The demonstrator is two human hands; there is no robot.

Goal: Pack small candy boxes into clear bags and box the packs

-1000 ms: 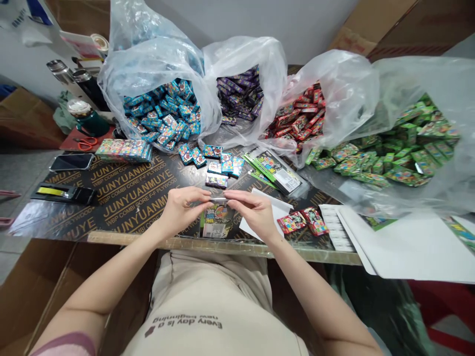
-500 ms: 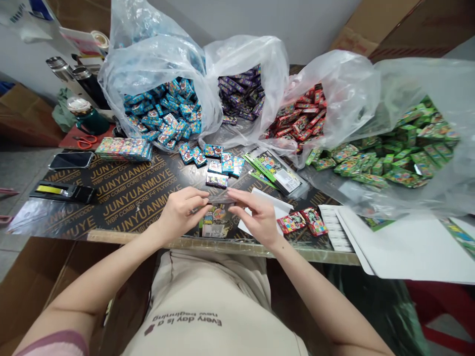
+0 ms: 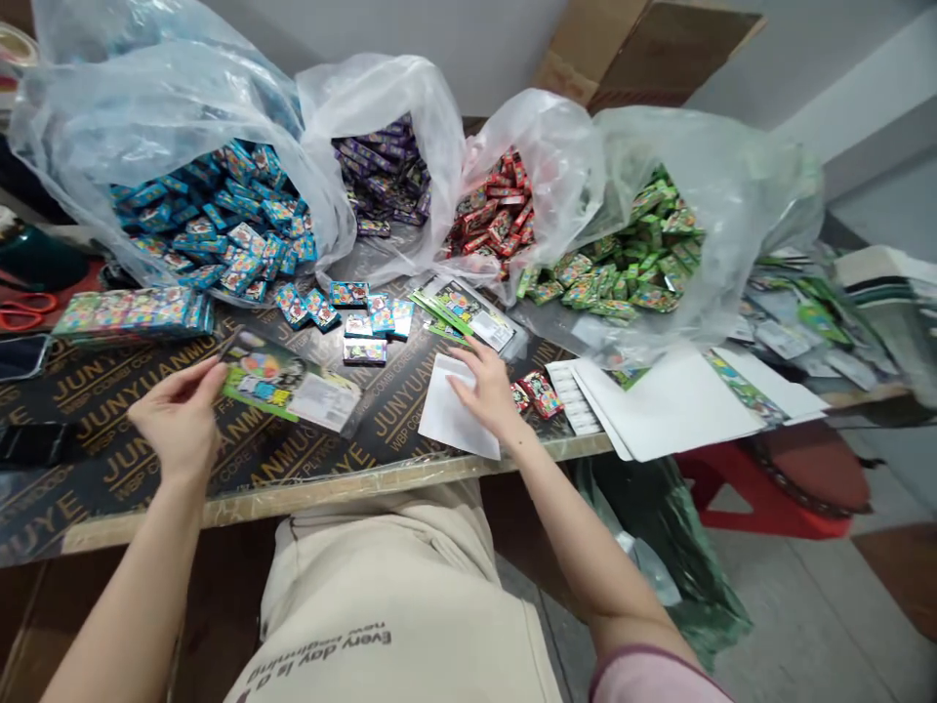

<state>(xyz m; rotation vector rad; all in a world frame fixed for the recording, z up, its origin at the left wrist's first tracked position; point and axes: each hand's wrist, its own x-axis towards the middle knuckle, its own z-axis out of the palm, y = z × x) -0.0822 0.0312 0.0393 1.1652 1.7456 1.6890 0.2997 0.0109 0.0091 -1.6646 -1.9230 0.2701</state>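
Observation:
My left hand (image 3: pixel 183 410) pinches the left corner of a flat clear plastic pouch (image 3: pixel 300 386) with a green and black print, held low over the table. Spread fingers show on my right hand (image 3: pixel 487 391), which lies over a sheet of white paper (image 3: pixel 450 420); whether it touches the sheet I cannot tell. Several small blue packets (image 3: pixel 381 314) lie beyond my hands, with a dark purple packet (image 3: pixel 364 351) in front of them. More printed pouches (image 3: pixel 475 317) lie stacked just past my right fingertips. Small red packets (image 3: pixel 543 393) rest right of that hand.
Open plastic bags along the back hold blue packets (image 3: pixel 226 220), purple packets (image 3: pixel 385 176), red packets (image 3: pixel 498 210) and green packets (image 3: pixel 636 259). Wrapped packs (image 3: pixel 132 312) and red scissors (image 3: pixel 25 310) lie left. White sheets (image 3: pixel 659 405) lie right, near a red stool (image 3: pixel 768 498).
My left hand has moved left with the pouch, now spread flat in view. My right hand has parted from the left and come over the white paper. The camera view has swung right.

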